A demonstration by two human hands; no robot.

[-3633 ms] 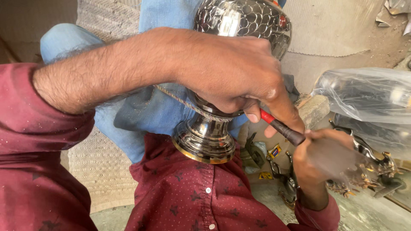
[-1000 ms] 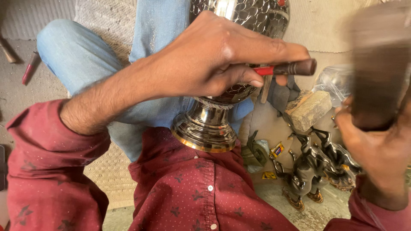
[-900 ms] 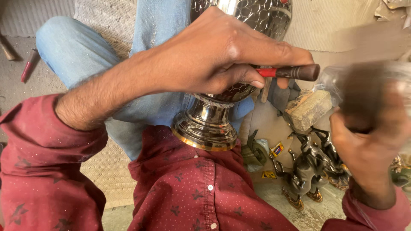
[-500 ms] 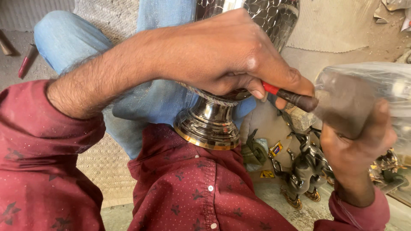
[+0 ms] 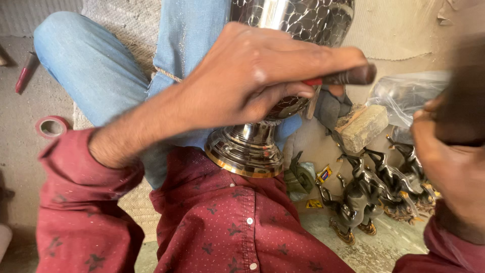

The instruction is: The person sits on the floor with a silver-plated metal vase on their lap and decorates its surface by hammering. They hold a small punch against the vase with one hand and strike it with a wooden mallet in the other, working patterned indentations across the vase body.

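At nine o'clock, on the bare grey floor (image 5: pixel 20 146), lie a ring of red tape (image 5: pixel 52 126) and, farther up, a thin red-handled tool (image 5: pixel 23 72). Toward the centre, the shiny silver-coloured metal vase with a hammered dimpled bowl and gold-rimmed foot (image 5: pixel 247 149) rests between the person's blue-jeaned leg (image 5: pixel 96 71) and maroon shirt (image 5: pixel 227 222). Over the bowl, the left hand (image 5: pixel 252 76) has its fingers clamped round a dark punch with a red grip (image 5: pixel 343 78), tip hidden against the metal. Much of the visible bowl already carries dimples; how much remains plain cannot be told. At three o'clock a wooden block (image 5: pixel 362 127), a clear plastic bag (image 5: pixel 404 96) and dark metal figurines with gold trim (image 5: pixel 376 192) lie close together. Farthest right, the right hand (image 5: pixel 452 167) is wrapped round a blurred dark striking tool (image 5: pixel 465 101), well apart from the punch.
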